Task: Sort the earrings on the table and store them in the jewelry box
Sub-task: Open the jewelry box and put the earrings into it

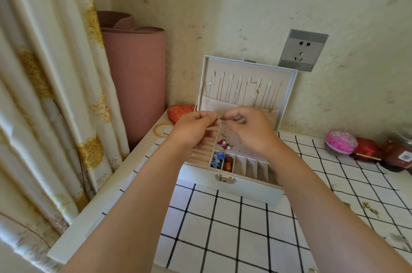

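A white jewelry box stands open on the checked tablecloth, its lid upright against the wall with thin necklaces hanging inside. My left hand and my right hand are raised together over the box's tray, both pinching a small silver earring between their fingertips. Below them red and pearl earrings sit on the perforated panel. Blue and orange pieces fill the front left compartments. Other front compartments look bare.
A red heart-shaped case and gold bangles lie left of the box. A pink pouch and red jars stand at the right. A rolled pink mat and a curtain border the left; small bits lie on the right cloth.
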